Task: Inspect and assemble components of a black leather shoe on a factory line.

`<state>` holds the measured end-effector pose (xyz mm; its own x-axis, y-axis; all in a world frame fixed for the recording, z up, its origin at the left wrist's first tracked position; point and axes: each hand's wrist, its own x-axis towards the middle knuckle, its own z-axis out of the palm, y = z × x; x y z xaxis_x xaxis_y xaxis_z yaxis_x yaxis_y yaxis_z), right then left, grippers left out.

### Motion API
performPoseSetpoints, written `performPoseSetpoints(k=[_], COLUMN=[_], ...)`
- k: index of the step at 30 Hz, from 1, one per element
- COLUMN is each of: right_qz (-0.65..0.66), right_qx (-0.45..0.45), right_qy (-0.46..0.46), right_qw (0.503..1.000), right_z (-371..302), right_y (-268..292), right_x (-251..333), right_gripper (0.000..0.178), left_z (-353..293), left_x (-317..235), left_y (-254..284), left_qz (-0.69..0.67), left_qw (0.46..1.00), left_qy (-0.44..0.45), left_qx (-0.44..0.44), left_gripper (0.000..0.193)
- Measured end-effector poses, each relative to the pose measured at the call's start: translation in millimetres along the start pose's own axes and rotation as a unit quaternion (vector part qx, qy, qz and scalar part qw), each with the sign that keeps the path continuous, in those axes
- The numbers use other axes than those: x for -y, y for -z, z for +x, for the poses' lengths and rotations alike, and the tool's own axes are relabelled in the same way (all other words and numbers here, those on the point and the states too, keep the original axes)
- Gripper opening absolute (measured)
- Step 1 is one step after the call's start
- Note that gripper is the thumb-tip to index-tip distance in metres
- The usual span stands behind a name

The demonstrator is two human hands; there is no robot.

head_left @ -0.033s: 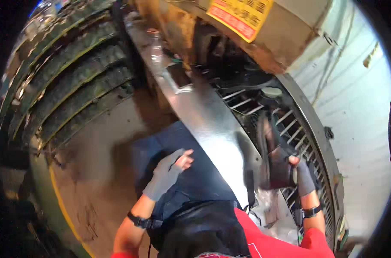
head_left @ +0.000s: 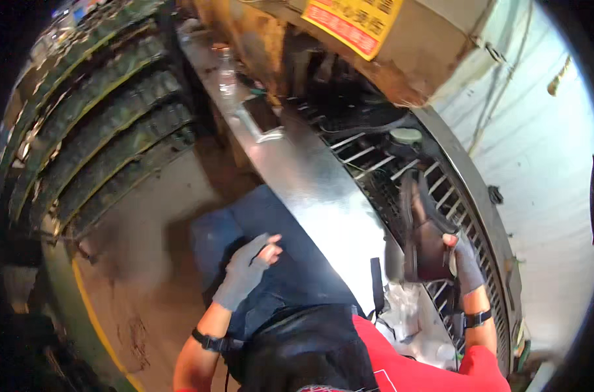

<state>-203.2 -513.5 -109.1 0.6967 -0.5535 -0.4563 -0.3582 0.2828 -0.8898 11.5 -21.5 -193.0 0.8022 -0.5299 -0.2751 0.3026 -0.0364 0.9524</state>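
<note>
A dark brown-black shoe (head_left: 429, 245) is in my right hand (head_left: 465, 262), which grips it at the edge nearest me, with the thumb showing on top. The shoe is held over the metal rack of bars on the right, sole side toward the left. My left hand (head_left: 248, 269), in a grey fingerless glove, hovers over my dark blue trousers (head_left: 290, 258). Its fingers are slightly bent and nothing shows in them. Part of the right hand is hidden behind the shoe.
A shiny metal ledge (head_left: 329, 225) runs diagonally past my knees, with a clear bottle (head_left: 227, 81) on its far end. The barred conveyor (head_left: 444, 189) curves along the right, under a rusty-edged housing (head_left: 434, 46). Tiered racks (head_left: 114, 98) stand at the left. Clear plastic (head_left: 405, 307) lies near me.
The view has shifted slightly, so the ledge and my left hand appear a little further left. The shoe stays in my right hand and looks less blurred.
</note>
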Motion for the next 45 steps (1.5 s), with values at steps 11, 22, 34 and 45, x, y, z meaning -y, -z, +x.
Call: performPoseSetpoints(k=[11,22,34,45], right_qz=[-0.604,-0.520,-0.728,-0.173], right_qx=[-0.078,0.058,-0.100,0.097], right_qy=[0.342,0.412,0.485,0.064], right_qw=[0.715,0.746,0.474,0.978], right_z=[40.9,90.1,243.6,184.7], right_y=[2.6,-165.6,-160.5,-137.4], right_x=[-10.7,40.3,68.6,25.3], right_gripper=[0.089,0.084,0.049,0.040], left_z=[15.4,-20.3,0.1,-10.3], left_x=[-3.9,2.6,16.2,14.0], left_y=[-7.5,11.8,-14.7,-11.4], left_qz=[0.100,-0.145,-0.084,-0.142], left_qw=[0.993,0.985,0.990,0.975], left_qy=[-0.028,0.031,0.014,0.097], left_qx=[-0.050,-0.088,-0.112,-0.139], left_gripper=[0.019,0.064,0.040,0.040])
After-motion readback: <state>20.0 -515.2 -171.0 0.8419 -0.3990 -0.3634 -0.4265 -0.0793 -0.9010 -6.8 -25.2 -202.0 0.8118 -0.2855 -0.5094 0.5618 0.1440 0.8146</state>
